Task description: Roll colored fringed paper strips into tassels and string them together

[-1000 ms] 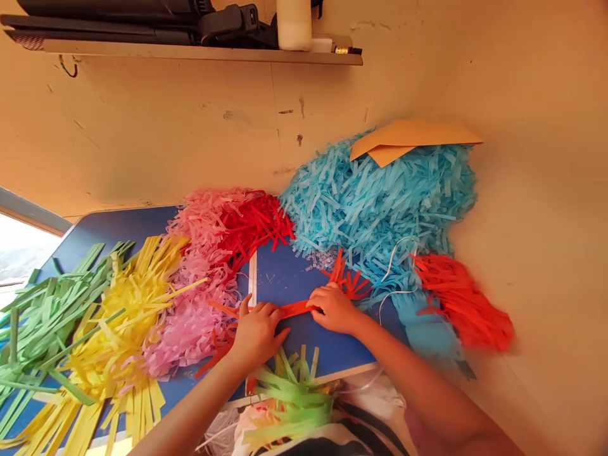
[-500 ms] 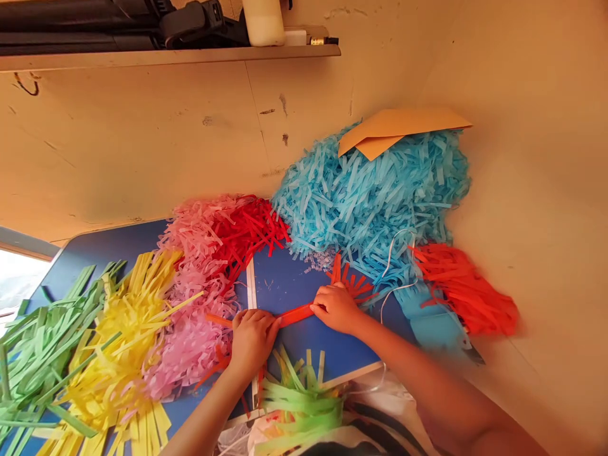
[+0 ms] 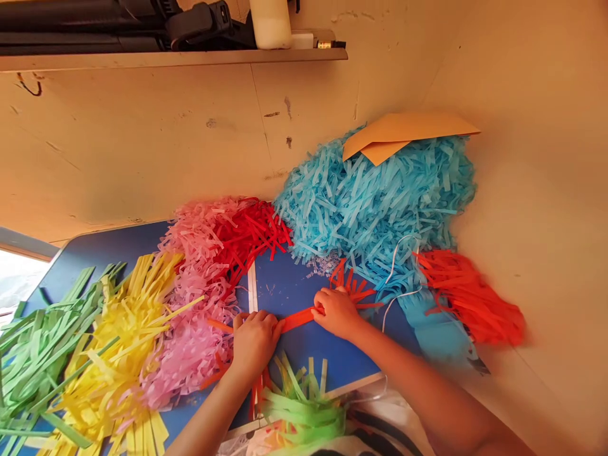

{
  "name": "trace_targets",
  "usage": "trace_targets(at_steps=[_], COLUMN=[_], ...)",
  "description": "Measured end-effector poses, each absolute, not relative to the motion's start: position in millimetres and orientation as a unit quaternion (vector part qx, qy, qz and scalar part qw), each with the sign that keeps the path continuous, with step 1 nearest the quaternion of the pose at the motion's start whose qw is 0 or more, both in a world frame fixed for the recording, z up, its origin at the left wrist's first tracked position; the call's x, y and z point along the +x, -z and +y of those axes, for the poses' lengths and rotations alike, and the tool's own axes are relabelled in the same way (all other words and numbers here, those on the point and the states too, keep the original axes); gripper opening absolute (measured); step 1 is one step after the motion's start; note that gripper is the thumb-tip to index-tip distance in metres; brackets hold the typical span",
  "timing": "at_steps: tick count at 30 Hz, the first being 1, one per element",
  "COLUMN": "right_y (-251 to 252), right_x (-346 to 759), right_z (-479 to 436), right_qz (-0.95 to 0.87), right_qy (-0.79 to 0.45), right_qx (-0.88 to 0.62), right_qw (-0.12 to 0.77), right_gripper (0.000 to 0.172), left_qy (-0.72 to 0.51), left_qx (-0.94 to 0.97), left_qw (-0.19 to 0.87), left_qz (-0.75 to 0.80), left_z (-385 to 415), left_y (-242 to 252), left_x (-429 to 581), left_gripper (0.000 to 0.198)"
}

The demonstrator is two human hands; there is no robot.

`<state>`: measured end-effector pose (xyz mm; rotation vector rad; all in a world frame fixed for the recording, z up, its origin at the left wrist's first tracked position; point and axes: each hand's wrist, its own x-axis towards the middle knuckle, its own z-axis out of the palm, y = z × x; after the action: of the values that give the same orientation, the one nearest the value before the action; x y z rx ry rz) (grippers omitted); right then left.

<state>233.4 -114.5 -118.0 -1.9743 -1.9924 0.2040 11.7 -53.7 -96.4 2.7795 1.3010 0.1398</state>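
Between my two hands stretches the flat middle of a red-orange fringed paper strip, low over the blue table. My left hand is closed on its left part, with loose fringe showing beyond and below the wrist. Farther right, my right hand pinches the other part, its thumb and fingers curled together. Red fringe fans out behind that hand, toward the blue pile. Close to my body lies a light green paper tassel, below the held strip.
Fringed paper heaps in green, yellow, pink and light blue cover much of the blue table. Orange paper tops the blue heap. White string runs near a red tassel. A shelf spans the wall.
The view has shifted slightly. Both hands keep their hold on the red-orange strip; my right fingers are curled a little differently, and the red fringe behind them has shifted slightly.
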Motion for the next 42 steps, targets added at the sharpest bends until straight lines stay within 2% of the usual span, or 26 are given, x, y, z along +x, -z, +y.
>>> trace_targets(at_steps=[2, 5, 8, 10, 15, 18, 23, 25, 32, 42], right_y=[111, 104, 104, 107, 106, 101, 105, 109, 110, 110], right_x=[232, 228, 224, 224, 223, 217, 225, 237, 262, 256], right_z=[-118, -123, -122, -116, -102, -106, -122, -128, -126, -106], right_qz=[-0.717, -0.8, -0.851, -0.852, -0.83, -0.823, -0.825, -0.816, -0.77, -0.73], right_qy=[-0.052, -0.031, -0.02, -0.022, -0.03, -0.02, -0.021, -0.036, -0.109, -0.134], right_qx=[-0.675, -0.58, -0.513, -0.513, -0.545, -0.557, -0.552, -0.564, -0.614, -0.661], right_qw=[0.167, 0.148, 0.114, 0.105, 0.112, 0.114, 0.117, 0.121, 0.138, 0.111], right_gripper=[0.004, 0.009, 0.016, 0.021, 0.018, 0.012, 0.017, 0.021, 0.015, 0.022], left_qy=[-0.069, -0.068, -0.056, -0.065, -0.086, -0.099, -0.103, -0.108, -0.144, -0.102], left_qx=[0.922, 0.96, 0.969, 0.966, 0.957, 0.952, 0.95, 0.95, 0.898, 0.889], left_qw=[0.016, 0.0, 0.009, 0.016, 0.006, -0.011, -0.011, 0.008, 0.166, 0.149], left_qz=[0.381, 0.273, 0.242, 0.249, 0.278, 0.29, 0.295, 0.292, 0.38, 0.42], left_z=[-55, -55, -56, -57, -60, -60, -63, -64, -57, -50], left_y=[94, 90, 86, 84, 89, 93, 97, 99, 107, 103], left_x=[11, 12, 15, 18, 26, 27, 17, 9, -5, 9], left_gripper=[0.019, 0.022, 0.021, 0.016, 0.014, 0.022, 0.026, 0.027, 0.026, 0.024])
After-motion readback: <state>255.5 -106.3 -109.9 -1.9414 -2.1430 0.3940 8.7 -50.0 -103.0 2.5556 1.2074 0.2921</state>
